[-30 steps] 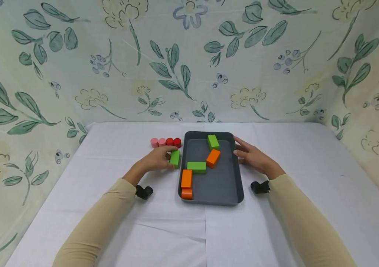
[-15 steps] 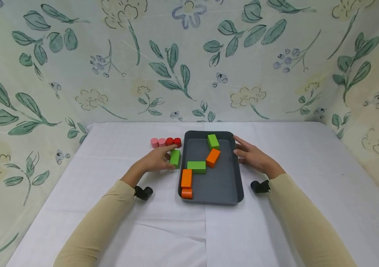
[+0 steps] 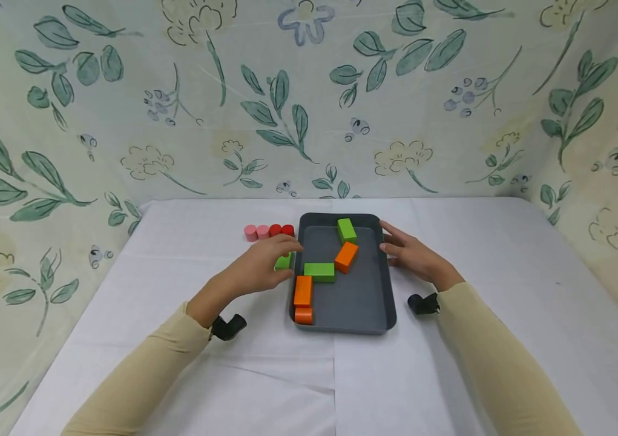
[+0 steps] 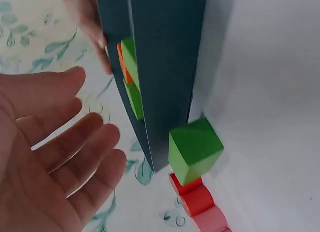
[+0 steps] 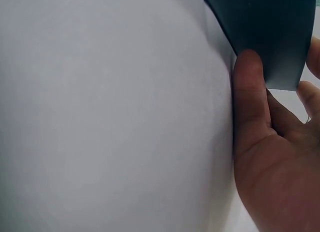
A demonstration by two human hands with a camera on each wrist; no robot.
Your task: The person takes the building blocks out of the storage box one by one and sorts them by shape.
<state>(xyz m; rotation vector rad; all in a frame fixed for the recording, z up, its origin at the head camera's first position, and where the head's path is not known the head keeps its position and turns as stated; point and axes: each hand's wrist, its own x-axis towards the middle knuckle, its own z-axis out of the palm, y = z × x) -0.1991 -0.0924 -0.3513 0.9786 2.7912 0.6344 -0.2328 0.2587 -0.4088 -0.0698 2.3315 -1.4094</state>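
Observation:
A dark grey tray (image 3: pixel 355 303) holds green blocks and orange pieces; among them are a green block (image 3: pixel 319 272), a tilted orange block (image 3: pixel 346 257) and a small orange piece with a rounded top (image 3: pixel 304 315). My left hand (image 3: pixel 256 264) hovers at the tray's left edge, fingers spread and holding nothing. Beneath it, partly hidden, a loose green block (image 4: pixel 195 149) stands on the table outside the tray wall, apart from the fingers. At the tray's right side, my right hand (image 3: pixel 412 257) touches the outer wall with loosely extended fingers and thumb.
Behind the left hand, pink cylinders (image 3: pixel 256 233) and red cylinders (image 3: pixel 281 230) stand in a row left of the tray. White cloth (image 3: pixel 483 242) covers the table, and a floral curtain (image 3: pixel 298 121) rises behind it.
My left hand has lifted off the loose green block and shifted slightly right over it, toward the tray edge. The right hand and the tray look unmoved.

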